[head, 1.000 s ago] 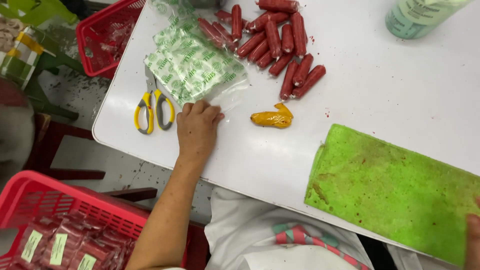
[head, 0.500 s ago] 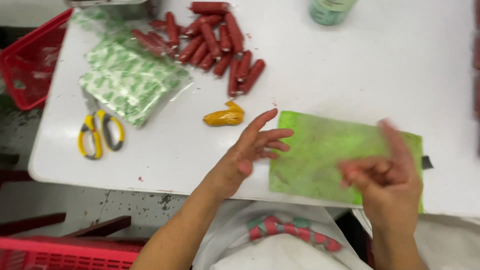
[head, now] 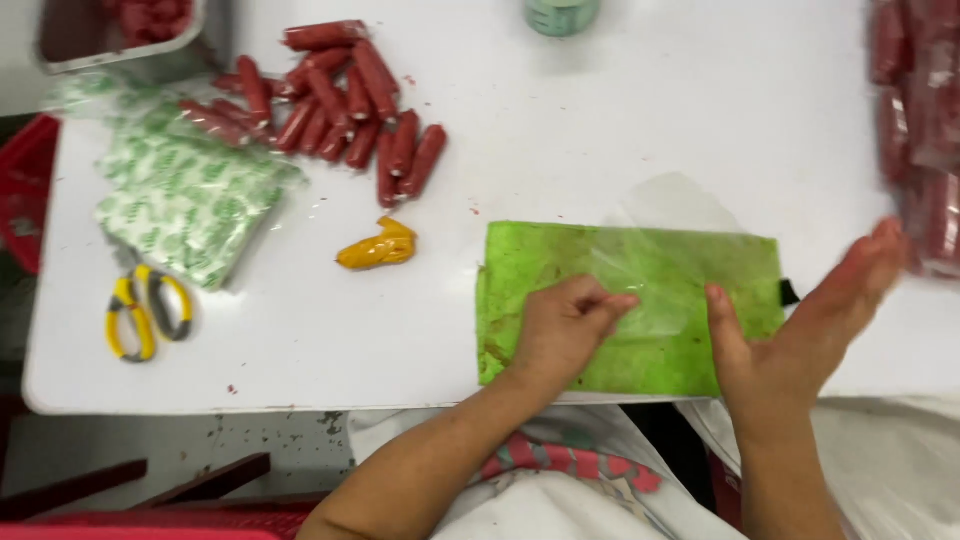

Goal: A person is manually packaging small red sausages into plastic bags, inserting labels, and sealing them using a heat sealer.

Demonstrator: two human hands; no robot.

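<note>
A green mat (head: 540, 255) lies at the table's front edge with a clear plastic sheet (head: 670, 215) spread over it. My left hand (head: 565, 325) rests on the mat, fingers curled and pinching the near edge of the sheet. Just right of the mat, my right hand (head: 810, 325) hovers with its fingers apart and nothing in it. A loose pile of red sausages (head: 345, 105) sits at the back left of the table.
A yellow crumpled casing (head: 378, 246) lies left of the mat. A stack of green-printed bags (head: 185, 200) and yellow-handled scissors (head: 145, 310) sit at the left. Packed red sausages (head: 915, 110) blur at the right edge. A metal tray (head: 115, 30) and a green container (head: 560, 14) stand at the back.
My left hand left the bags by the scissors and came to the green mat. A clear sheet now lies on the mat. My right hand has come into view at the right.
</note>
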